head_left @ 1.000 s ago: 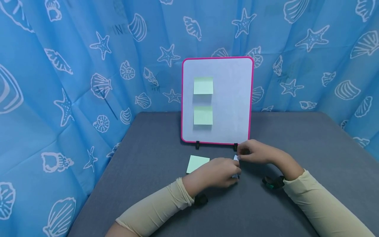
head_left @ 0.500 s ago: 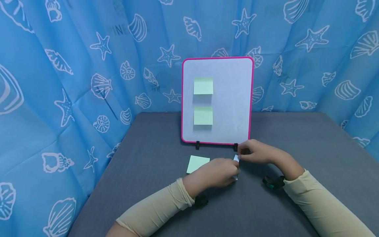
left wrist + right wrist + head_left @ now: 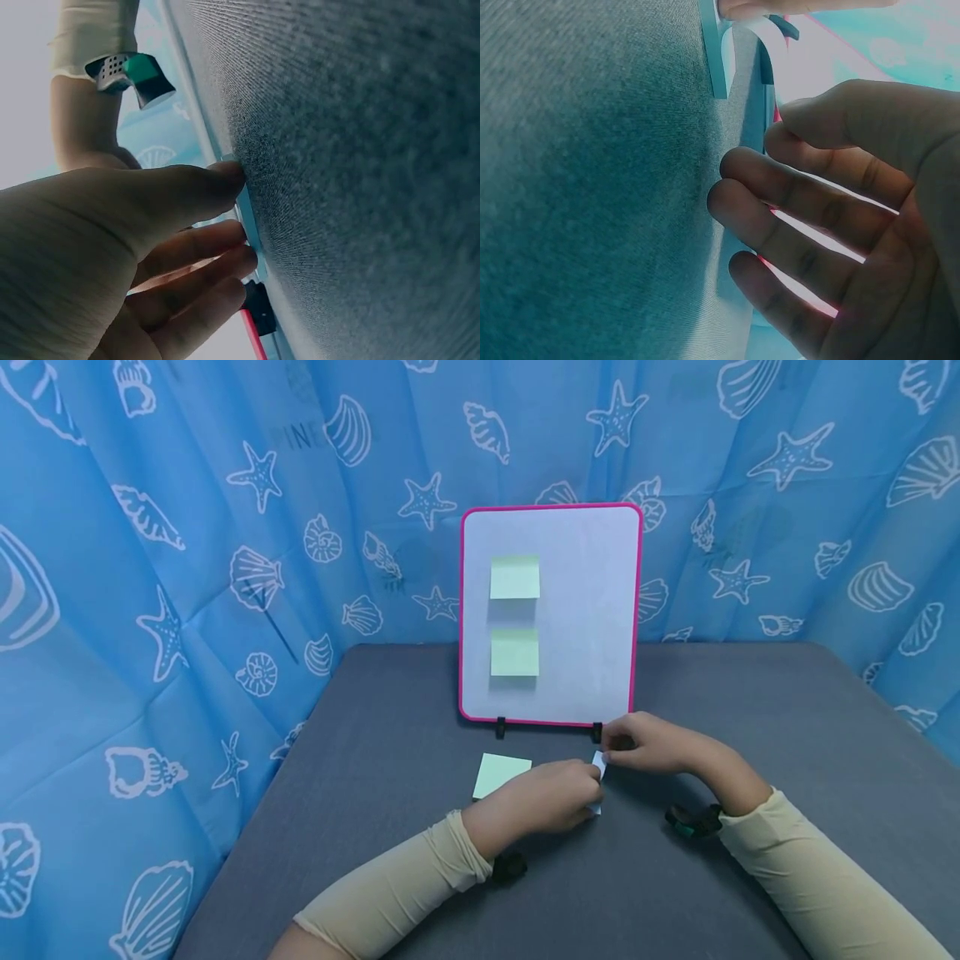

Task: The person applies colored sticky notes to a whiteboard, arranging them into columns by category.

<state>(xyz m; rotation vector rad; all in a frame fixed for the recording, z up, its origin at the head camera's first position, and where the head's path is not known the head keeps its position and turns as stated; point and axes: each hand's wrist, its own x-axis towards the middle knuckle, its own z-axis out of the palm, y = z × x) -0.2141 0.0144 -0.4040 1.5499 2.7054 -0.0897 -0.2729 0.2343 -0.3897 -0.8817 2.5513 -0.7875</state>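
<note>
My left hand (image 3: 543, 795) holds a pale blue sticky note pad (image 3: 249, 217) down on the grey table, thumb and fingers at its edges. In the head view that hand hides most of the pad. My right hand (image 3: 656, 745) pinches the end of the pad's top sheet (image 3: 774, 49) between thumb and index finger. In the right wrist view the sheet curves up off the pad, while the other right fingers (image 3: 739, 202) spread loosely. A green sticky note pad (image 3: 501, 772) lies on the table just left of my left hand.
Behind the hands a pink-framed whiteboard (image 3: 585, 610) stands upright on black feet (image 3: 500, 727). Two green sticky notes, an upper note (image 3: 515, 578) and a lower note (image 3: 515, 653), are on its left half. A blue shell-patterned curtain (image 3: 405, 443) hangs behind the table (image 3: 390, 727).
My left hand has drawn slightly left, and a little more of the pale sheet shows between the hands. The right hand has stayed nearly still.
</note>
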